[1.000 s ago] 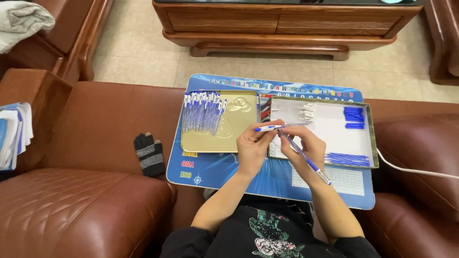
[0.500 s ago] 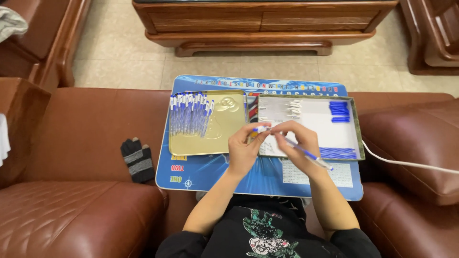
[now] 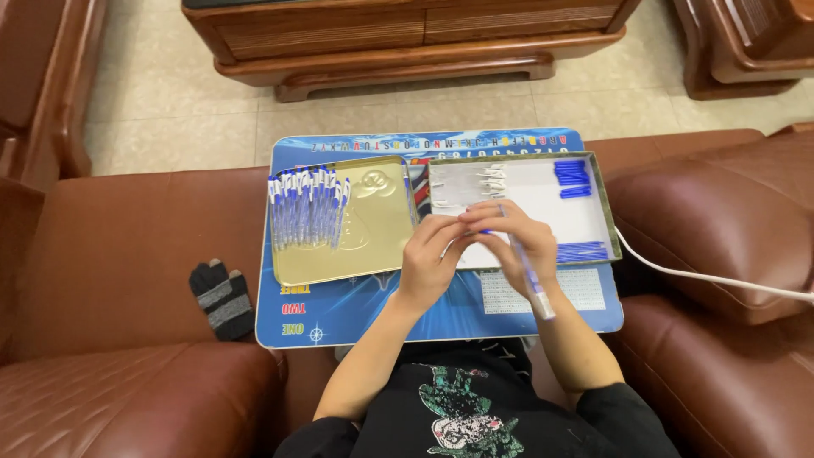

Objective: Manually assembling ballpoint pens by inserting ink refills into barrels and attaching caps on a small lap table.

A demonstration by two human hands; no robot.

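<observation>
Work surface: a blue lap board (image 3: 373, 309) lies across the seat of a brown leather sofa (image 3: 110, 254), with its far edge at the seat's front edge and beige floor tiles beyond. A low wooden table (image 3: 407, 42) stands past that strip of floor. Bare blue board shows along the near edge, left of the forearms. A striped grey-and-black glove (image 3: 220, 298) lies on the seat just left of the board, apart from it. A white cable (image 3: 712, 278) runs off to the right over the leather.

On the board: a gold tin lid (image 3: 373, 237) at left, holding a row of white-and-blue pens (image 3: 307, 208) in its far-left part; the rest of its floor is free. Just beside it at right, a white-floored shallow box (image 3: 606, 203) holds small white parts (image 3: 492, 180) and 2 groups of blue parts (image 3: 573, 176).

Hands: both meet over the box's near-left corner. The left hand (image 3: 432, 259) has fingers curled, tips pressed together at the front end of a pen (image 3: 530, 276). The right hand (image 3: 519, 242) pinches the same pen near its tip; the barrel slants down toward the board's near edge. What sits between the fingertips cannot be made out.
</observation>
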